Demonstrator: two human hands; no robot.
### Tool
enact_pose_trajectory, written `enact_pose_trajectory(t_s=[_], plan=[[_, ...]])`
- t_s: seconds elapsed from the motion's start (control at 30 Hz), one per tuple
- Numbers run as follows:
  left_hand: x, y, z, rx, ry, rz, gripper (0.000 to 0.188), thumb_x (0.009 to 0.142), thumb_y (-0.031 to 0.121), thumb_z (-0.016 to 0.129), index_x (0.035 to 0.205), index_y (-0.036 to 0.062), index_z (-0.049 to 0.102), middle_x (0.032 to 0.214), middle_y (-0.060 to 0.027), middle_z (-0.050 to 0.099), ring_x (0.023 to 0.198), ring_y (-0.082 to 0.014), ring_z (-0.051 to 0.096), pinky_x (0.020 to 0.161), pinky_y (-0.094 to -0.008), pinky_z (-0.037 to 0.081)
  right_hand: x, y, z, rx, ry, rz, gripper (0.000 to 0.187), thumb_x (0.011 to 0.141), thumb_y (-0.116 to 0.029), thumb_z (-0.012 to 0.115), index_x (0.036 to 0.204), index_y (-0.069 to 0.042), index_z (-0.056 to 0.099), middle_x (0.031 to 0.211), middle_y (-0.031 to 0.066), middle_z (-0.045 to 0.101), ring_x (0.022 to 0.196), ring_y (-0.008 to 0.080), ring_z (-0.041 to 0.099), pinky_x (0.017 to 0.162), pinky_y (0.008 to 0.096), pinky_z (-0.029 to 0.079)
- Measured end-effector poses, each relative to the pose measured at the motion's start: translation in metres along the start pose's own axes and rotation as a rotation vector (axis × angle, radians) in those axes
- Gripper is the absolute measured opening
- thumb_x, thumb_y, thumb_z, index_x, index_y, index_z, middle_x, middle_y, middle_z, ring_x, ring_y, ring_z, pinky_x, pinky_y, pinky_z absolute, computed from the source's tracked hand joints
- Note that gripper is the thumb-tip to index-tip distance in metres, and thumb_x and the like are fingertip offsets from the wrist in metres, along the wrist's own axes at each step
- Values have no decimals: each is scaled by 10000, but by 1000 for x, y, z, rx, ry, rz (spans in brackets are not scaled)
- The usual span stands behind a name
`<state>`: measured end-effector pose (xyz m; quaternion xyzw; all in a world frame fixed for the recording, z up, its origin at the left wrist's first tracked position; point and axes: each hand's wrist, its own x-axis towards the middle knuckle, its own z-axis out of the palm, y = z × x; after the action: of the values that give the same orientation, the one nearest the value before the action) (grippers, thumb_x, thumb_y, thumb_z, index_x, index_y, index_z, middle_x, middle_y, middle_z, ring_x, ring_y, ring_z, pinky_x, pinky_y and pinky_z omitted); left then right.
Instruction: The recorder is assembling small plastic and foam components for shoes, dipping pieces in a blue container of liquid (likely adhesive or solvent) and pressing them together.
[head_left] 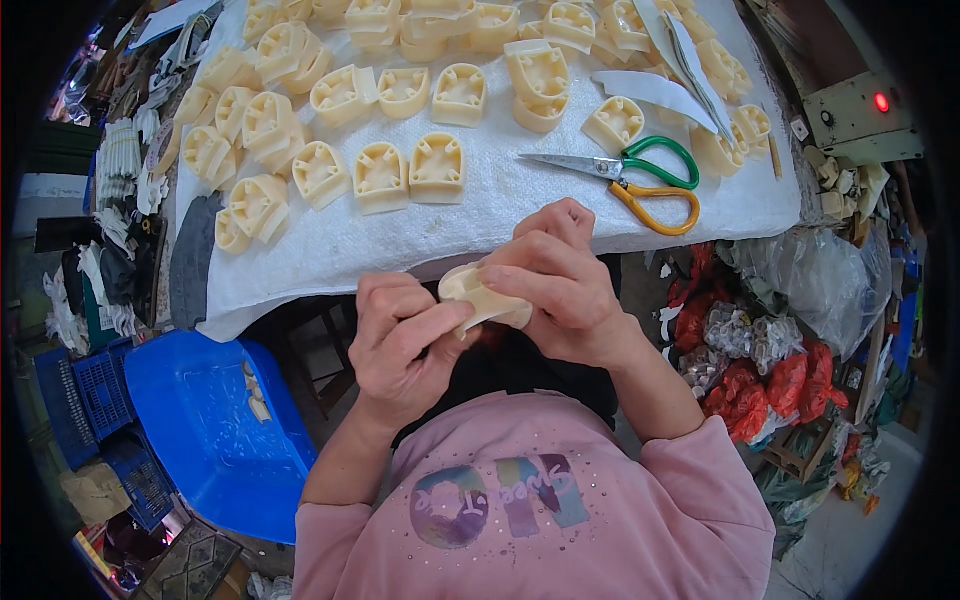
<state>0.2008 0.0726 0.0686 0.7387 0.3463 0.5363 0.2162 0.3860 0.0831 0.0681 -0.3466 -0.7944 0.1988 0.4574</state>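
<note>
Between my two hands, just off the table's front edge, is a cream-coloured moulded plastic piece [482, 298], curved and tilted. My left hand [400, 335] pinches its left end between thumb and fingers. My right hand [560, 280] grips the other end, fingers curled over the top. On the white-covered table [510, 215] ahead lie many similar cream heel-shaped pieces [437, 170] with pegs inside, some stacked. Scissors [625, 180] with one green and one orange handle lie partly spread beyond my right hand.
A blue plastic tub [215, 430] with a few cream scraps stands at lower left. Grey and white curved strips [665, 95] lie at the table's far right. A dark grey strip [196, 265] hangs at the left edge. Red and clear bags [770, 385] fill the floor at right.
</note>
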Motion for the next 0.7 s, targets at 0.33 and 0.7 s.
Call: enact_pose_trajectory(t_s=[0.33, 0.7], plan=[[-4, -8, -16, 197, 128, 11, 331, 545, -47, 762, 833, 80, 661, 715, -22, 488, 711, -226, 498, 640, -310, 412, 12, -29, -12, -8, -13, 73, 391, 642, -199, 780, 998, -116, 640, 1186, 125, 511, 1064, 292, 438, 902, 422, 303], [-10, -2, -2, -109, -58, 132, 317, 649, -47, 687, 921, 43, 552, 964, -137, 587, 835, -292, 612, 728, -387, 455, -35, -36, 25, 908, 465, 787, 326, 947, -222, 524, 1184, -4, 470, 1011, 93, 606, 931, 151, 623, 730, 263, 528]])
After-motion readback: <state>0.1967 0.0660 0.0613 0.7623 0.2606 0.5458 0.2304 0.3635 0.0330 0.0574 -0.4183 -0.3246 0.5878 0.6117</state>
